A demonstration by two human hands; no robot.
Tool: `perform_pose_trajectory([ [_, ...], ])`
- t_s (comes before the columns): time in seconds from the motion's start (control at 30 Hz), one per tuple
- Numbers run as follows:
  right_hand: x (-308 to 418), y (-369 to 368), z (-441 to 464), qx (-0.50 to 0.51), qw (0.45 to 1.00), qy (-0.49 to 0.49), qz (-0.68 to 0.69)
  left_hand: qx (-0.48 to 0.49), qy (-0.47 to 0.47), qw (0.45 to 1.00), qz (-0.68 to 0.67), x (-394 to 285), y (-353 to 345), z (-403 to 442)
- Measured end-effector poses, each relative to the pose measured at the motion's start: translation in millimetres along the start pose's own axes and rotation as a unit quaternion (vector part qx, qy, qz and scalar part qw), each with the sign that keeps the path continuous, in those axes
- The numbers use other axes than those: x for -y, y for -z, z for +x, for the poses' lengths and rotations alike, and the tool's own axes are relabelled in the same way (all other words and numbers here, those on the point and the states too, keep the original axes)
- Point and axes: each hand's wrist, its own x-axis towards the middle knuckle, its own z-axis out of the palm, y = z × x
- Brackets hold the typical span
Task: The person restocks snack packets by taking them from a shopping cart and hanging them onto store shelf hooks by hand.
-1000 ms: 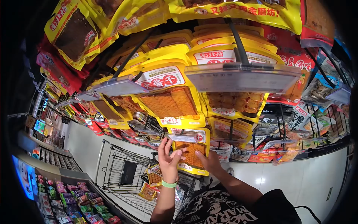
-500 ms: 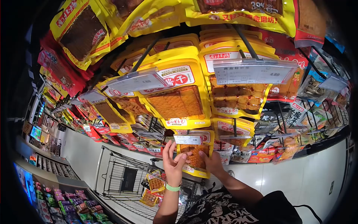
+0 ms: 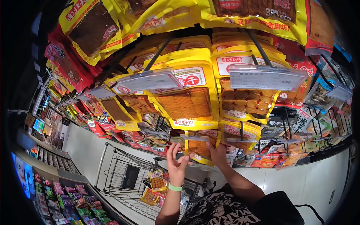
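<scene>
My left hand [image 3: 177, 163], with a green band at its wrist, is beside the lower left edge of a yellow snack packet [image 3: 200, 148], fingers spread and raised. My right hand [image 3: 218, 153] is at the packet's right edge, its thumb pointing up at the front; its other fingers are partly hidden. The packet hangs in the lower row behind a clear price-tag holder [image 3: 195, 138]. Above it hangs a larger-looking yellow packet [image 3: 185, 105] of the same kind, and to the right another yellow packet [image 3: 248, 98].
A wire shopping cart [image 3: 123, 191] with several packets [image 3: 157, 182] stands at the lower left. Metal hooks and price tags [image 3: 262, 77] jut out from the rack. Small colourful packets [image 3: 71, 200] fill a display at the bottom left. Pale floor [image 3: 277, 183] shows at the right.
The lower packet has moved up towards the rack and now sits more behind the tag holder. My right hand has risen along its right edge. The view has shifted slightly.
</scene>
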Motion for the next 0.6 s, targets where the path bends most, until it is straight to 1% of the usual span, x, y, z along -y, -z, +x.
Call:
perform_pose_trajectory([
  [0.1,-3,4,3,0.000,0.998,-0.044,-0.036,-0.042,0.026,0.999,0.018,25,36,-12],
  [0.2,-13,1,6,-0.029,0.999,-0.040,0.004,-0.099,0.068,0.992,0.036,74,96,-38],
  [0.3,-10,-1,6,-0.032,0.999,0.000,0.005,-0.195,0.128,0.971,0.057,129,161,-83],
  [0.33,-10,0,5,-0.032,0.999,0.011,0.010,-0.204,0.168,0.962,0.071,148,186,-101],
  [0.37,-17,4,1,-0.015,0.996,-0.013,-0.083,-0.214,0.207,0.951,0.085,177,219,-123],
  [0.4,-24,8,-4,0.001,0.995,-0.030,-0.100,-0.217,0.193,0.939,0.185,252,281,-159],
  [0.47,-40,10,-16,0.051,0.988,-0.059,-0.130,-0.257,0.342,0.898,0.105,249,296,-199],
  [0.53,-125,12,-32,0.083,0.992,-0.036,-0.093,-0.239,0.407,0.877,0.094,285,342,-245],
  [0.57,-139,19,-44,0.122,0.974,-0.070,-0.175,-0.244,0.438,0.853,0.147,272,339,-256],
  [0.6,-152,27,-57,0.156,0.948,-0.102,-0.260,-0.249,0.458,0.840,0.153,272,346,-269],
])
